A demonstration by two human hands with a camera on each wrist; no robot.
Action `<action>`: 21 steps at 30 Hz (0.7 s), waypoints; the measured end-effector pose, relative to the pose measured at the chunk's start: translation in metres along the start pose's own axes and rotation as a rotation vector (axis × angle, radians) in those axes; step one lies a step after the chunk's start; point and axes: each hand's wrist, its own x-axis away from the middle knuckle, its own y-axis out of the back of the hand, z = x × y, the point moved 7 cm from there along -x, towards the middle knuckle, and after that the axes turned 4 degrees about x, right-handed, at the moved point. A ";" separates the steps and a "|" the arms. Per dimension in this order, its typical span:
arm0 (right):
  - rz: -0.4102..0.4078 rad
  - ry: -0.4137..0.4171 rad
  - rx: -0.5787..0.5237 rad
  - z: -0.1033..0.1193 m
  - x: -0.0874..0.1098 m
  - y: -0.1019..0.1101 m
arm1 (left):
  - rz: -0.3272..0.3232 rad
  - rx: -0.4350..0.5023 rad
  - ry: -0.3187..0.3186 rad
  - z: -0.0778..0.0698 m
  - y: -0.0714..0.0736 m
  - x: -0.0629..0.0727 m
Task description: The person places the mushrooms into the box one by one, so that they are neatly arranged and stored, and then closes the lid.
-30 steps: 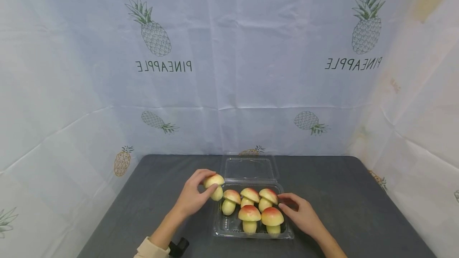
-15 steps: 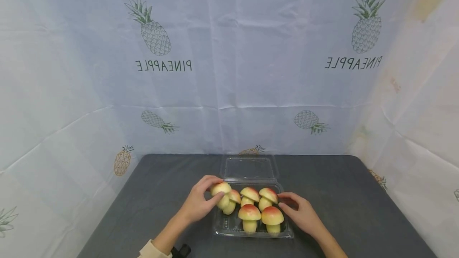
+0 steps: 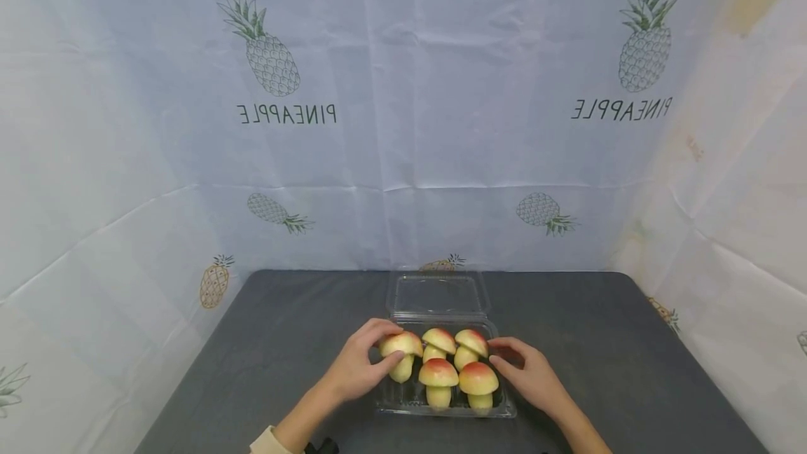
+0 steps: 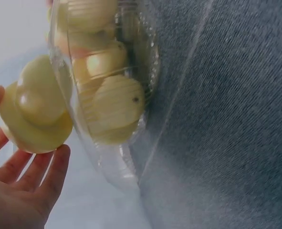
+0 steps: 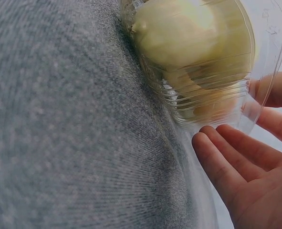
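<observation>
In the head view my left hand (image 3: 362,363) holds a mushroom-shaped piece (image 3: 394,345), with a pale yellow stem and red-tinged cap, over the left side of a clear plastic clamshell box (image 3: 403,411). The left wrist view shows fingertips and thumb around that mushroom's cap (image 4: 16,114), beside the box wall. It largely covers another mushroom behind it. Several similar mushrooms, among them a front one (image 3: 438,375), lie in the box. At the right edge, my right hand (image 3: 529,373) touches the box, its fingers (image 5: 236,157) fairly straight along the ribbed wall (image 5: 212,105).
The box's transparent lid (image 3: 438,294) is folded back behind it on the dark grey tabletop (image 3: 302,307). A pale cloth (image 3: 403,146) printed with pineapples hangs at the back and both sides. A black object (image 3: 323,446) shows beside my left wrist.
My left hand has moved right and down with its mushroom, from beside the box to over its left side, overlapping the back left mushroom. My right hand has stayed at the box edge.
</observation>
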 end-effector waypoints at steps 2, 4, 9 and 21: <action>0.000 0.000 -0.002 0.000 0.000 0.000 | 0.009 0.003 -0.001 0.000 -0.003 0.001; 0.000 0.001 -0.002 0.000 0.000 0.001 | 0.016 0.002 -0.010 0.000 -0.006 0.003; 0.015 0.015 -0.007 0.001 0.000 0.001 | 0.015 -0.021 -0.041 0.001 -0.011 0.007; 0.028 0.022 -0.003 0.002 0.001 0.000 | 0.034 -0.128 -0.098 0.000 -0.022 0.015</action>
